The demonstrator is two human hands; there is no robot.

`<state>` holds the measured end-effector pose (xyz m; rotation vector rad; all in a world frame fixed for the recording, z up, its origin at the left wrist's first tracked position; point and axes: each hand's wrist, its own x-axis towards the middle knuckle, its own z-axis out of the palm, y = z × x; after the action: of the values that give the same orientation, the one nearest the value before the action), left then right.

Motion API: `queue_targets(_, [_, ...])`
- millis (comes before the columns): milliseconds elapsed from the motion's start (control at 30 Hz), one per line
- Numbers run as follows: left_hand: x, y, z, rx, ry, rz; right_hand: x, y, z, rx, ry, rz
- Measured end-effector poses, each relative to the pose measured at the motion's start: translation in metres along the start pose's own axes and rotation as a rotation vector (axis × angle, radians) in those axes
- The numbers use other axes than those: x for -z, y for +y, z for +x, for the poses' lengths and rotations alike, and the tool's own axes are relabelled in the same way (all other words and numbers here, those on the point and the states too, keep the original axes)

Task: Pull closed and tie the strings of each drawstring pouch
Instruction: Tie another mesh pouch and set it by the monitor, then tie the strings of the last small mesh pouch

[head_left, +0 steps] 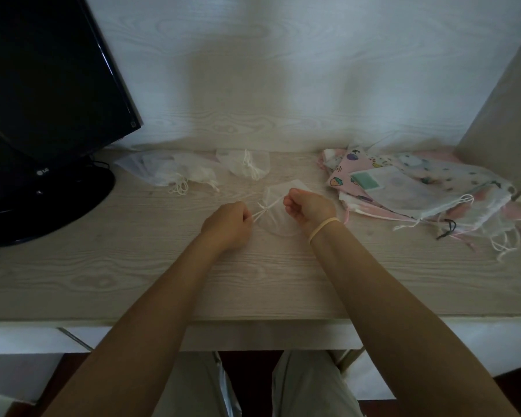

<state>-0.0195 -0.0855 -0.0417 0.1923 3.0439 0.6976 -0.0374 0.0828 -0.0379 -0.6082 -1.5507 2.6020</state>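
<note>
On a pale wood-grain desk [133,281] set against a matching wall, a sheer white pouch [278,218] is worked between two bare hands. The left hand [227,225] is curled tight around one end of the white strings [265,207]; the right hand [309,207], a rubber band [324,228] at its wrist, is fisted on the other. The strings are drawn taut on a slant, crossing at the pouch's gathered neck, which points left. Tied pouches [244,165] are seen behind, a patterned pile [412,188] to the right, a black monitor [42,85] at left.
</note>
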Motion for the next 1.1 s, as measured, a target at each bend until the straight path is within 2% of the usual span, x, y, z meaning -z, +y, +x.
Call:
queue_targets(200, [0.002, 0.004, -0.001, -0.025, -0.034, 0.110, 0.006, 0.001, 0.000, 0.006, -0.001, -0.020])
queue_targets(267, [0.003, 0.005, 0.000, -0.017, -0.001, 0.144, 0.007, 0.001, 0.000, 0.014, -0.036, -0.038])
queue_targets(333, [0.004, 0.006, 0.003, -0.014, 0.067, 0.102, 0.006, -0.002, -0.001, 0.017, -0.076, -0.075])
queue_targets(400, [0.005, 0.011, 0.009, -0.082, 0.101, -0.038, 0.007, -0.007, 0.000, 0.017, -0.107, -0.103])
queue_targets(500, [0.004, 0.022, 0.016, -0.298, -0.014, -0.124, 0.006, -0.009, -0.004, -0.018, -0.156, -0.158])
queue_targets(600, [-0.008, 0.023, 0.021, -0.357, -0.140, 0.040, 0.007, -0.006, -0.008, -0.024, -0.158, -0.206])
queue_targets(667, [-0.013, 0.019, 0.028, -0.322, -0.078, 0.116, 0.010, -0.009, -0.009, 0.026, -0.086, -0.255])
queue_targets(733, [-0.009, 0.016, 0.034, -0.323, 0.049, 0.047, 0.011, -0.016, -0.008, 0.113, 0.012, -0.307])
queue_targets(800, [0.001, 0.016, 0.038, -0.274, 0.196, -0.177, 0.009, -0.027, -0.009, 0.222, 0.094, -0.291])
queue_targets(867, [0.016, 0.017, 0.040, -0.102, 0.321, -0.622, 0.005, -0.037, -0.009, 0.318, 0.158, -0.250])
queue_targets(933, [0.032, 0.013, 0.043, 0.141, 0.347, -1.227, -0.003, -0.044, -0.010, 0.367, 0.158, -0.250])
queue_targets(1000, [0.048, 0.001, 0.050, 0.315, 0.321, -1.712, -0.015, -0.044, -0.008, 0.346, 0.105, -0.283])
queue_targets(1033, [0.054, -0.006, 0.054, 0.382, 0.321, -1.870, -0.022, -0.042, -0.008, 0.312, 0.067, -0.305])
queue_targets(1100, [0.058, -0.020, 0.063, 0.489, 0.322, -2.022, -0.034, -0.034, -0.005, 0.232, -0.018, -0.340])
